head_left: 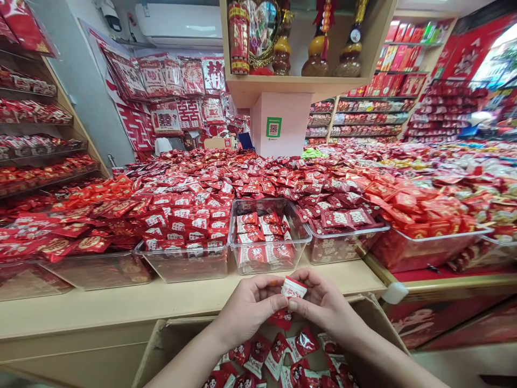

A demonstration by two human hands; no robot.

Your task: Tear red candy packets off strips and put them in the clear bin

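Note:
My left hand (246, 308) and my right hand (325, 303) meet over an open cardboard box (161, 345). Together they pinch a small bunch of red-and-white candy packets (293, 289), with more red packets hanging below the fingers. The box beneath holds several loose red-and-white candy packets (278, 358). Straight ahead on the counter stands a clear plastic bin (269, 237) partly filled with the same packets. Both hands are closed on the packets.
Clear bins heaped with red candy (186, 231) line the wooden counter (121, 304) left and right. Shelves of red goods (36, 145) run along the left wall. A pink pillar (278, 129) carries a shelf with gourd ornaments. More red stock fills the right side.

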